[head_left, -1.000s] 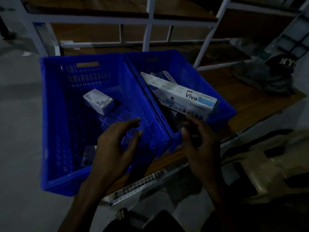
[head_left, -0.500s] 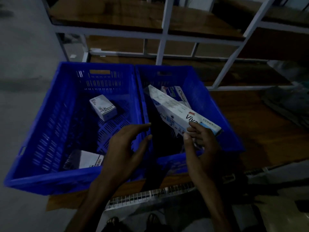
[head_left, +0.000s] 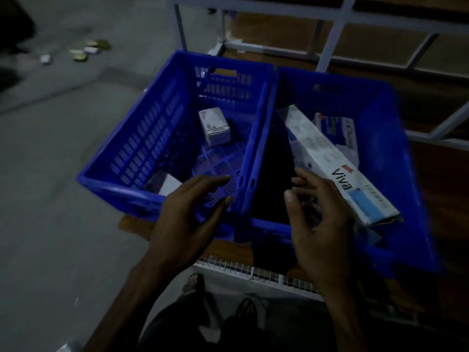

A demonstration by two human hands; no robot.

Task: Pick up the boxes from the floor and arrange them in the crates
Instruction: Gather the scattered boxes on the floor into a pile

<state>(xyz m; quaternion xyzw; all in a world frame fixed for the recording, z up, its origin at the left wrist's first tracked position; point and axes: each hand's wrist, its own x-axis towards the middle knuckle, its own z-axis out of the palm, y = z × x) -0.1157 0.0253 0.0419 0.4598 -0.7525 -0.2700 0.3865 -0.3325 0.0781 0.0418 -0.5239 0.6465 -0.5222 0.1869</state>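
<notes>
Left hand (head_left: 187, 212) hovers with fingers spread and empty over the near rim of the left crate (head_left: 127, 158); right hand (head_left: 319, 214), loosely curled, touches the long Viva box (head_left: 330, 161) leaning tilted in the right crate (head_left: 406, 174); a small box (head_left: 214, 127) lies towards the left crate's far end

A single head-worn camera looks steeply forward and down, close over two blue crates (head_left: 261, 138) that sit side by side on a wooden shelf (head_left: 439, 194), with grey floor (head_left: 50, 199) at the left.
</notes>
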